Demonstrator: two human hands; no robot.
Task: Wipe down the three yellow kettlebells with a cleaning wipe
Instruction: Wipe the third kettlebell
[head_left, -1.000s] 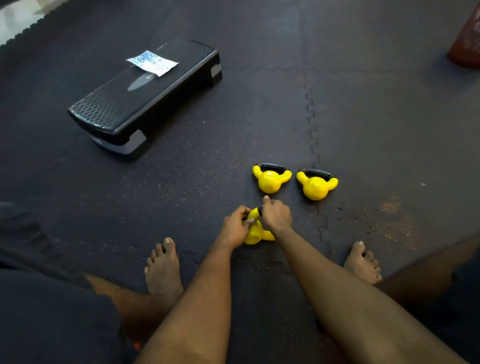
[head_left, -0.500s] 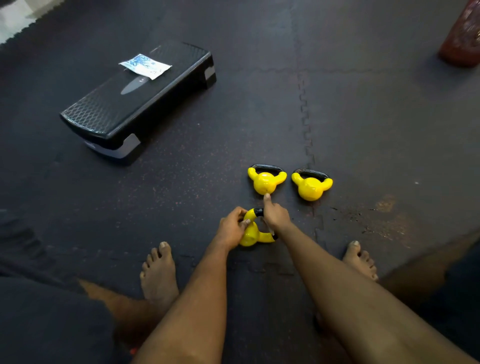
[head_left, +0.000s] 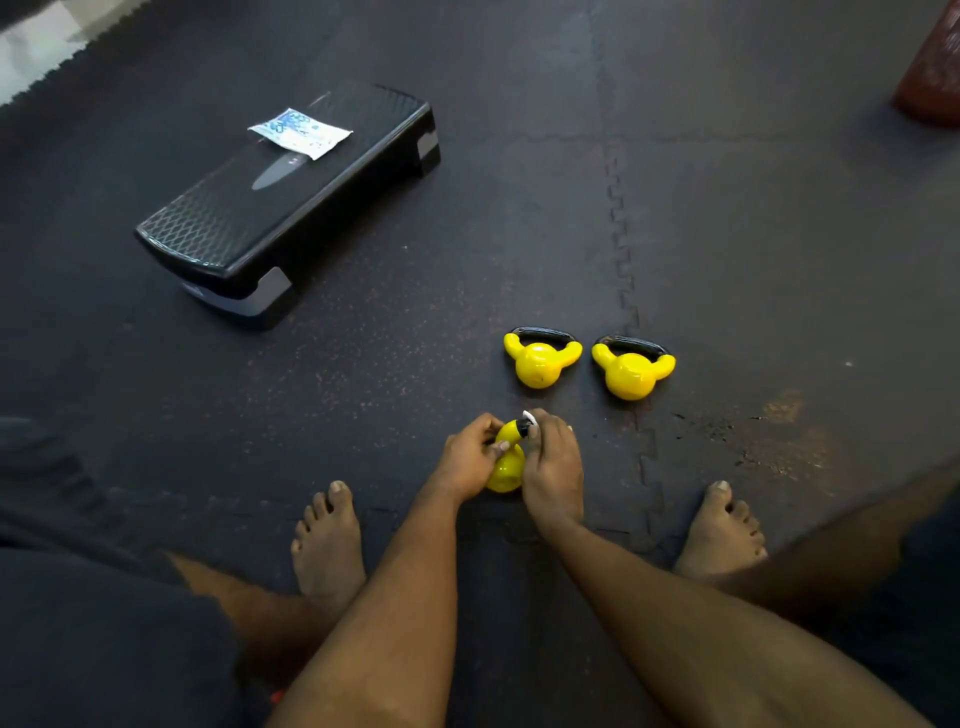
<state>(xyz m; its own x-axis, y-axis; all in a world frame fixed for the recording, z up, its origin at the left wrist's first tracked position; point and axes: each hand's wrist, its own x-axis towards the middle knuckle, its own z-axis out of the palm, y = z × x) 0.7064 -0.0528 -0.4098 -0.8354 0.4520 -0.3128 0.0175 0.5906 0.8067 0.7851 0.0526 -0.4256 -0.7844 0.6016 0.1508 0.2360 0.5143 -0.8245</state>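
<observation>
Head view: the near kettlebell (head_left: 506, 470) sits on the floor mat (head_left: 363, 389) between the feet. The left hand (head_left: 467, 457) grips its yellow side, and the right hand (head_left: 553, 462) pinches a wipe (head_left: 529, 417) around the black handle. It looks small, dense and slick; best steadied by the handle.

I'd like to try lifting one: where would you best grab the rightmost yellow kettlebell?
By the black handle, the bar bridging the two yellow horns of the rightmost kettlebell. It seems to stand upright with the loop open, so come from above and hook under the bar; the smooth round body offers no hold.
</observation>
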